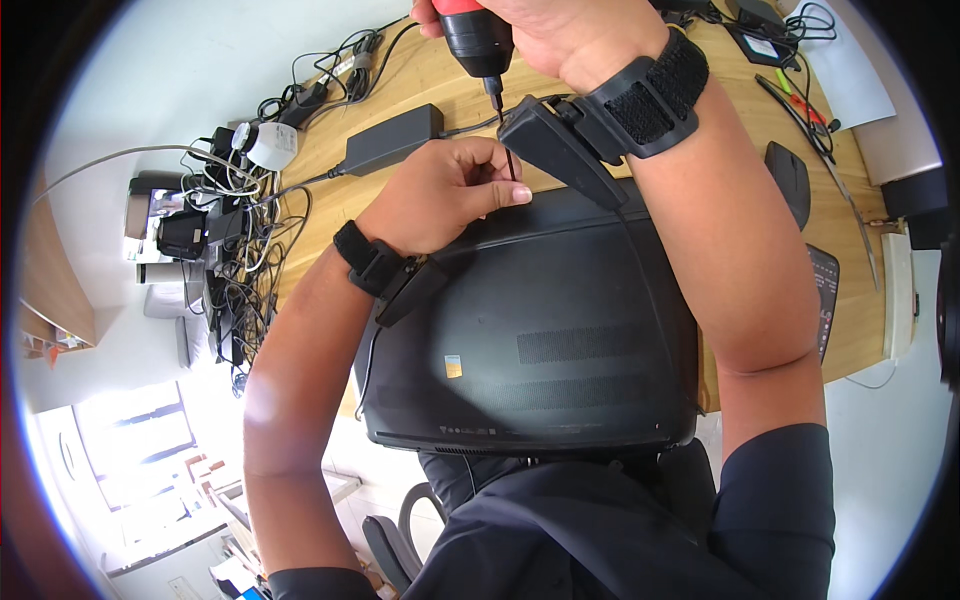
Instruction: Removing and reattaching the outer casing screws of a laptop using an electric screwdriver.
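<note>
A wide black electronic device case [520, 300] with vent slots lies flat, its near edge above my lap. My right hand [575, 35] is closed round a red and black power screwdriver [478, 40], partly cut off by the top edge. Its long thin bit [508, 150] points down at the far edge of the case. There my left hand [450, 190] is closed, with thumb and fingers pinched at the lower end of the bit. The tip is hidden by the fingers, so any screw there cannot be seen. Both wrists carry black strapped-on units.
A black power adapter [393, 138] lies beyond my left hand. Tangled cables [255, 240] and a white plug [270, 146] fill the table's left side. On the right are a black mouse [788, 185], a keyboard [823, 295] partly behind my arm, and coloured tools [800, 100].
</note>
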`<state>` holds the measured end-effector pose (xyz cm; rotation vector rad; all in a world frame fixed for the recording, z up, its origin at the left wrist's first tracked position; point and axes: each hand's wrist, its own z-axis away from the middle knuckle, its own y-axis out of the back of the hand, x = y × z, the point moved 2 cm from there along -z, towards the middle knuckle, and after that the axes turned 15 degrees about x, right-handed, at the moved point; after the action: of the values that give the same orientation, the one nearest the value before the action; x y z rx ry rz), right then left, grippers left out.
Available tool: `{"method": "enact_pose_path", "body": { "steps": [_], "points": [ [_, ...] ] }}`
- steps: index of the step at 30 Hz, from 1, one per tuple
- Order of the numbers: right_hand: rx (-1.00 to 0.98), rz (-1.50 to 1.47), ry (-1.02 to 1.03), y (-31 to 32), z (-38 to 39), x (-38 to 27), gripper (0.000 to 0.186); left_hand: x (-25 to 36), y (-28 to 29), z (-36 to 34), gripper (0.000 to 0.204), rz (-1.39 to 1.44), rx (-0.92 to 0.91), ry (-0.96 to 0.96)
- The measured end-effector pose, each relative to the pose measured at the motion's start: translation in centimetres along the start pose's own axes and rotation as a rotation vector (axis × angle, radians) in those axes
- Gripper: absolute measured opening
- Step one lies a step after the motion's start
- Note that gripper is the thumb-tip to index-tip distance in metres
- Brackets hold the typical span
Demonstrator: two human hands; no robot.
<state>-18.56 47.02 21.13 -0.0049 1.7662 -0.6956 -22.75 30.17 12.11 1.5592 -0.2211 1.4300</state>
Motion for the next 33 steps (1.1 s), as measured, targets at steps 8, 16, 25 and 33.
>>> {"method": "enact_pose_path", "body": {
  "steps": [8, 16, 25, 33],
  "points": [
    [0.05, 0.235, -0.051, -0.2, 0.5, 0.8, 0.026, 0.0, 0.3, 0.1, 0.031, -0.301, -0.005, -0.074],
    [-0.01, 0.231, -0.035, -0.2, 0.6, 1.8, 0.023, -0.1, -0.4, -0.1, 0.024, -0.347, -0.011, -0.254],
    [0.105, 0.375, 0.068, -2.2, -1.2, 5.5, 0.024, -2.6, 1.6, 1.4, 0.019, -0.378, 0.071, -0.246],
    [0.125, 0.488, 0.051, -2.1, -1.9, 5.6, 0.025, -4.2, 1.7, 0.5, 0.019, -0.289, 0.101, -0.211]
  ]
}}
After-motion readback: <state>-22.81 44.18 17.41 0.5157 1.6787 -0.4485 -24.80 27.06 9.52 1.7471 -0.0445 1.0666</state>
